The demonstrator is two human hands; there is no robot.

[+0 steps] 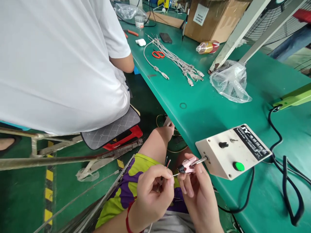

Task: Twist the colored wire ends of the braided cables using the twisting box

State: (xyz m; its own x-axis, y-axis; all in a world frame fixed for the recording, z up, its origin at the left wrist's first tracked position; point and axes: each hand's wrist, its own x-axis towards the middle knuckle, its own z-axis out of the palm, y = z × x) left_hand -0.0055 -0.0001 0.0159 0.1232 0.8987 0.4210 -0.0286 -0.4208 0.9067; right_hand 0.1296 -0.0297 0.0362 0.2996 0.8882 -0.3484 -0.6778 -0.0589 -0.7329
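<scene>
My left hand (154, 191) is closed in a pinch around a thin cable, whose stripped wires (168, 162) stick up past the fingers. A pale wire end (176, 174) runs from that pinch toward the black tip of a pink clip (189, 165). My right hand (200, 191) has its thumb and fingers around the clip. Behind the clip, a metal shaft (201, 160) joins it to a beige control box (233, 152) with a green button and a black knob. Whether the wire is inside the clip's jaws, I cannot make out.
Several grey USB cables (179, 61) lie on the green table (170, 94), near red-handled scissors (158, 54). Farther back are a cardboard box (213, 19) and a plastic bottle (207, 47). A plastic bag (230, 81) rests by the post. A person in white (60, 64) sits at left.
</scene>
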